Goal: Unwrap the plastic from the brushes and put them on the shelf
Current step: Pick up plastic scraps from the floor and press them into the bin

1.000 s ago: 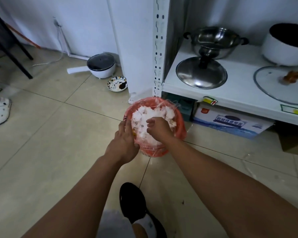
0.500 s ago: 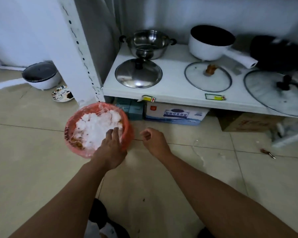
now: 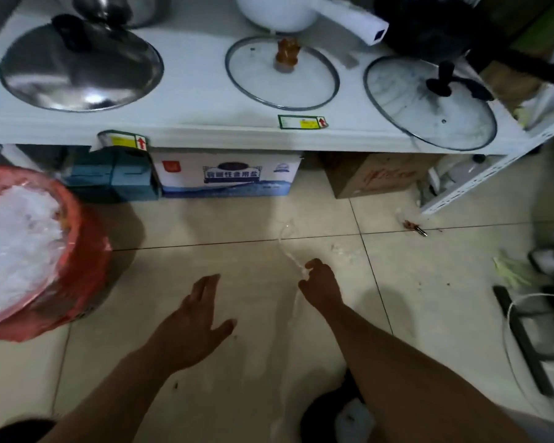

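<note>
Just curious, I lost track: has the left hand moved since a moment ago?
Yes. The left hand came off the basin and went right, now below the white box.

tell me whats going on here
A person is bent over a tiled floor in front of a low white shelf. Their right hand pinches a thin strip of clear plastic, while the left hand hangs open and holds nothing. A red bin heaped with crumpled wrap sits on the floor at the left. Pot lids lie on the shelf.
</note>
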`<action>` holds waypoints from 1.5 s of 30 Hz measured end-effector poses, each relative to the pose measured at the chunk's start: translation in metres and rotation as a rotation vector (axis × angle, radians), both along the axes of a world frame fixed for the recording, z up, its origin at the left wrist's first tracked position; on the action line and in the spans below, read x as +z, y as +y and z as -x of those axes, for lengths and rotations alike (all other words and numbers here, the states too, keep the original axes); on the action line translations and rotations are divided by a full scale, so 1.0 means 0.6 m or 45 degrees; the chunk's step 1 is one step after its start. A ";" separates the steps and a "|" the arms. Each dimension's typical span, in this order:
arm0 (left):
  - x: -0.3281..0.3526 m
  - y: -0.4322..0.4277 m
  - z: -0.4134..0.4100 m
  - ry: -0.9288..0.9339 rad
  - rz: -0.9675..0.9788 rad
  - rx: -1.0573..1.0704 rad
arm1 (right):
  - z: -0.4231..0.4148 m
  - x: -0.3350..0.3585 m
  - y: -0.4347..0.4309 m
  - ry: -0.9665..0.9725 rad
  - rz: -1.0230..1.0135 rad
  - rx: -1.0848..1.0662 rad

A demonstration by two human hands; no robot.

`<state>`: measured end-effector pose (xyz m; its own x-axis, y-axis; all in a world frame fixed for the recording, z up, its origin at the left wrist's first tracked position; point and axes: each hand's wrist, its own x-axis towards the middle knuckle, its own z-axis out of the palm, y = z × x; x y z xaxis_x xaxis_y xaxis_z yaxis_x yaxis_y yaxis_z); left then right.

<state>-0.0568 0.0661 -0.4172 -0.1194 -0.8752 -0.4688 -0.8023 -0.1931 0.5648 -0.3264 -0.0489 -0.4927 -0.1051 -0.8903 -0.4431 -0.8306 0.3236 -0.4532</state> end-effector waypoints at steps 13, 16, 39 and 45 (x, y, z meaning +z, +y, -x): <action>-0.067 -0.033 0.004 0.052 -0.006 0.003 | -0.015 -0.126 -0.040 -0.005 -0.053 -0.207; -0.068 -0.027 -0.001 0.022 -0.009 -0.017 | -0.023 -0.124 -0.034 -0.075 -0.008 -0.223; 0.391 0.166 -0.284 -0.297 0.654 0.317 | -0.453 0.360 0.025 -0.758 0.294 0.617; 0.372 0.224 -0.387 -0.196 0.659 0.494 | -0.642 0.399 0.088 -0.856 0.253 0.642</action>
<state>0.1757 0.2003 -0.1940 0.2845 -0.9580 0.0371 -0.8084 -0.2189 0.5464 0.0591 0.0041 -0.2531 0.5522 -0.8277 -0.1003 -0.3886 -0.1491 -0.9092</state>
